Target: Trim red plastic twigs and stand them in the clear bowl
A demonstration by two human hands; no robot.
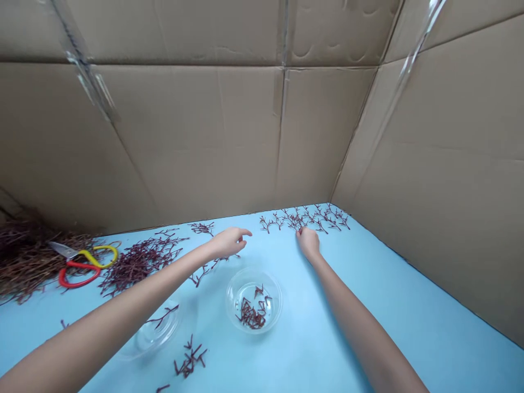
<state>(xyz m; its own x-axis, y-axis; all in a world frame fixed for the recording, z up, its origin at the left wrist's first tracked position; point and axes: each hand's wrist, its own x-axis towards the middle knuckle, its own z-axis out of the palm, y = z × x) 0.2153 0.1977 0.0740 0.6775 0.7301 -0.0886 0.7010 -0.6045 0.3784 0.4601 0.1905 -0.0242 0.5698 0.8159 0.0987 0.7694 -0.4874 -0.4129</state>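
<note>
My right hand [308,242] is closed in a pinch at the near edge of a spread of dark red branched twigs [325,217] by the back wall. A twig [295,221] seems to be at its fingertips, partly hidden. My left hand [229,242] hovers over the blue table, index finger and thumb apart, with nothing in it. Beneath and left of it lie a few loose twigs [198,279], partly covered by the forearm. Nearer stands a clear round plastic bowl [278,305] with short cut twig pieces [251,316] inside.
At the left lie a brown twig heap [24,265], scissors [82,265] with red and yellow handles, and a dark red twig pile [139,261]. A clear lid or dish [164,334] sits under my left forearm, near short pieces [190,359]. Cardboard walls [196,136] enclose the table.
</note>
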